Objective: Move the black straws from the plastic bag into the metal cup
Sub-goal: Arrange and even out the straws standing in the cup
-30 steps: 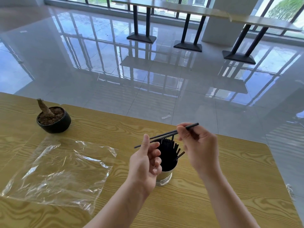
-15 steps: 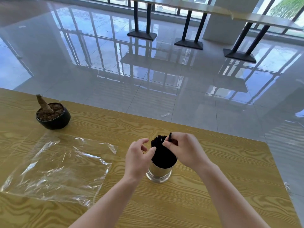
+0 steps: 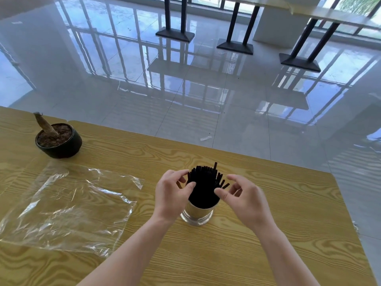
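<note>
Head view, reading left to right: a small black round pot of soil with a dry stump sits at the far left of the yellow wood-grain table. Nearer me lies the clear crinkled plastic bag, flat and, as far as I can see, with no straws left in it. My left hand is loosely curled, fingertips touching the bundle of thin black plastic straws without clamping any. The bundle stands upright in the shiny cylindrical metal cup, a few tips fanning out to the right. My right hand is open, holding nothing, just beside those splayed tips.

I judge these straws light, slick and springy (they will bend rather than break), so I would pinch strays near their upper ends and nudge them inward, steadying the cup, which looks light enough to tip.
</note>
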{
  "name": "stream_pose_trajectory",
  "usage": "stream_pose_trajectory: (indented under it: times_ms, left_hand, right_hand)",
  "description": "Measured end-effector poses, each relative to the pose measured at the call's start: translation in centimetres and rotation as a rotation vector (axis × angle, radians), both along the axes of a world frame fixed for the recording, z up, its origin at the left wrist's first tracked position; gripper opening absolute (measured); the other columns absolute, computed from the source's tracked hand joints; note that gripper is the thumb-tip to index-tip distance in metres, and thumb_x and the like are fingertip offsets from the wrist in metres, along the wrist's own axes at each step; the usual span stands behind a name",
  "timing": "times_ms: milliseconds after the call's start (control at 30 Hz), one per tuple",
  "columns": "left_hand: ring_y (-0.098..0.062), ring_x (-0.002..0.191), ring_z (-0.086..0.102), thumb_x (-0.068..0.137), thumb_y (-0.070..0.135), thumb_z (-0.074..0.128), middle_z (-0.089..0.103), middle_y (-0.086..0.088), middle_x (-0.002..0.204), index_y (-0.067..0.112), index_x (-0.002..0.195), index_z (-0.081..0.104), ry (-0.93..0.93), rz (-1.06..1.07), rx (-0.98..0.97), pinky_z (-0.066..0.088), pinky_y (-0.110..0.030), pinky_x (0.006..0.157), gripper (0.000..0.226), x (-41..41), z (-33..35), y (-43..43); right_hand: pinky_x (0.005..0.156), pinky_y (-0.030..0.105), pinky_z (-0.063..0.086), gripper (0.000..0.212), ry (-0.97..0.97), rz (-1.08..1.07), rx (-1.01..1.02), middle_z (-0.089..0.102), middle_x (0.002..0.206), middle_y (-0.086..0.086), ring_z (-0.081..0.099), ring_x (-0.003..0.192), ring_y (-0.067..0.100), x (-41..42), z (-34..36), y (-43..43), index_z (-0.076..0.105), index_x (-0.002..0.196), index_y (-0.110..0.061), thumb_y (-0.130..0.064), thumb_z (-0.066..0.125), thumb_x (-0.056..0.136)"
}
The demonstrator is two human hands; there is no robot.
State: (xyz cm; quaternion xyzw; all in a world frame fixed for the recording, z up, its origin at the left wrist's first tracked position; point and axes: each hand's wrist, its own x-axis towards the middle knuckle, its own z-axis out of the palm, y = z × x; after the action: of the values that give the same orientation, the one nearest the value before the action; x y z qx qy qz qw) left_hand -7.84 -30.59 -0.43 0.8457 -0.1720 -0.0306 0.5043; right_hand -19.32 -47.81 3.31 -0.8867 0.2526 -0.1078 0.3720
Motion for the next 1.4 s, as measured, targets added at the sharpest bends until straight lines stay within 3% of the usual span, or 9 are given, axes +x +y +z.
stream_pose_trajectory:
  times_ms: [167,267,367,500,633,800,1000,1167,1400]
  left_hand:
    - [-0.001,0.070,0.051,0.073,0.033,0.085,0.055,0.012,0.087,0.027,0.126,0.068,-0.018,-0.092,-0.030,0.046,-0.014,0.066,0.057,-0.6,-0.1,-0.4]
    - [-0.002,0.083,0.052,0.070,0.047,0.084,0.051,0.012,0.091,0.031,0.132,0.063,-0.083,-0.111,0.050,0.049,-0.026,0.079,0.067,-0.8,-0.1,-0.6]
    - [-0.014,0.089,0.056,0.071,0.049,0.084,0.053,0.007,0.094,0.023,0.132,0.063,-0.113,-0.052,0.129,0.050,-0.039,0.086,0.070,-0.6,-0.1,-0.7]
    - [-0.016,0.086,0.054,0.075,0.049,0.081,0.051,0.006,0.090,0.017,0.131,0.064,-0.120,-0.031,0.145,0.051,-0.035,0.079,0.067,-0.4,-0.4,-0.9]
    - [-0.017,0.085,0.054,0.077,0.047,0.081,0.051,0.004,0.088,0.019,0.126,0.067,-0.121,-0.033,0.119,0.050,-0.032,0.074,0.059,-0.7,-0.5,-1.1]
    - [-0.016,0.086,0.053,0.077,0.048,0.080,0.051,0.003,0.089,0.020,0.127,0.067,-0.099,-0.018,0.109,0.046,-0.026,0.072,0.058,-0.6,-0.5,-1.2]
    - [-0.017,0.086,0.054,0.074,0.049,0.082,0.051,0.003,0.090,0.019,0.127,0.066,-0.099,-0.015,0.103,0.050,-0.029,0.072,0.063,-0.5,-1.0,-1.2]
    - [-0.015,0.093,0.051,0.069,0.060,0.079,0.049,0.005,0.095,0.018,0.134,0.062,-0.109,-0.004,0.125,0.045,-0.024,0.074,0.079,-0.6,-1.3,-1.3]
    - [-0.014,0.097,0.050,0.067,0.061,0.080,0.047,0.006,0.099,0.020,0.133,0.062,-0.098,0.002,0.136,0.045,-0.025,0.081,0.080,-0.4,-1.3,-2.0]
  right_hand:
    - [0.066,0.017,0.053,0.038,-0.117,-0.027,-0.003,0.069,0.077,-0.019,0.066,0.074,-0.001,1.3,-1.3,1.9,0.072,0.117,-0.028,-0.022,0.083,0.081]
    - [0.066,0.007,0.048,0.034,-0.103,-0.018,-0.044,0.069,0.080,-0.016,0.066,0.074,-0.001,2.7,-1.4,2.8,0.070,0.116,-0.022,-0.017,0.080,0.084]
    - [0.061,0.007,0.044,0.039,-0.087,-0.006,-0.058,0.068,0.077,-0.014,0.066,0.072,0.000,3.1,-1.2,2.9,0.060,0.118,-0.021,-0.017,0.080,0.084]
    - [0.064,0.019,0.052,0.045,-0.174,0.034,-0.110,0.069,0.077,-0.011,0.065,0.068,0.002,3.0,-0.7,2.4,0.056,0.122,-0.020,-0.015,0.080,0.084]
    - [0.066,0.023,0.051,0.071,-0.162,0.166,-0.271,0.064,0.082,-0.008,0.057,0.068,0.008,3.5,0.0,2.2,0.049,0.148,-0.023,-0.012,0.079,0.085]
    - [0.061,0.025,0.049,0.033,-0.130,0.192,-0.375,0.064,0.084,0.000,0.065,0.070,0.022,4.1,-0.3,1.9,0.074,0.117,-0.015,-0.012,0.078,0.085]
    - [0.064,0.009,0.042,0.039,-0.205,0.113,-0.265,0.064,0.079,-0.009,0.058,0.066,0.008,3.6,-1.0,1.8,0.070,0.121,-0.016,-0.014,0.080,0.084]
    - [0.060,0.013,0.047,0.019,-0.254,-0.026,-0.161,0.065,0.074,-0.011,0.060,0.066,0.008,3.5,-1.6,1.4,0.066,0.091,-0.017,-0.018,0.083,0.081]
    - [0.068,0.010,0.042,0.022,-0.155,0.018,-0.180,0.066,0.085,-0.008,0.058,0.072,0.001,4.7,-0.8,-0.2,0.076,0.114,-0.015,-0.018,0.073,0.092]
